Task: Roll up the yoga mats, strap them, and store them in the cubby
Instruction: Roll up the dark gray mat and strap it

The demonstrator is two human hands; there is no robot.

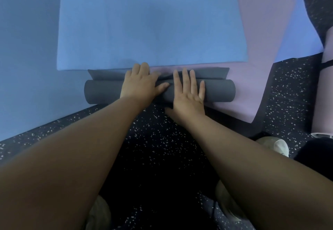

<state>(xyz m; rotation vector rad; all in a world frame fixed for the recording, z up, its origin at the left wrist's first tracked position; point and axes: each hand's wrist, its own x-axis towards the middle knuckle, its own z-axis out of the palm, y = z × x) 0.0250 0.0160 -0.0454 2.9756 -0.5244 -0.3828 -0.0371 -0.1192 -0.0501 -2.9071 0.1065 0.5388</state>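
Head view shows your left hand (pixel 139 83) and right hand (pixel 187 93) pressing flat-fingered on the nearly rolled grey mat (pixel 219 91) atop a lilac mat (pixel 246 93); it's soft, springy, so grip mid-roll.

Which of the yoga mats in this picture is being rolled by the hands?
The dark grey mat, almost fully rolled under both hands; the blue mat and lilac mat lie flat.

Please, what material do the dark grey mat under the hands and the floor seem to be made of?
The dark grey mat looks like soft foam or rubber with a matte finish: it curls into a smooth roll and shows no shine. Its loose end creases between the left hand and the right hand. The floor is probably rubber gym flooring: dark, dull, with pale speckles.
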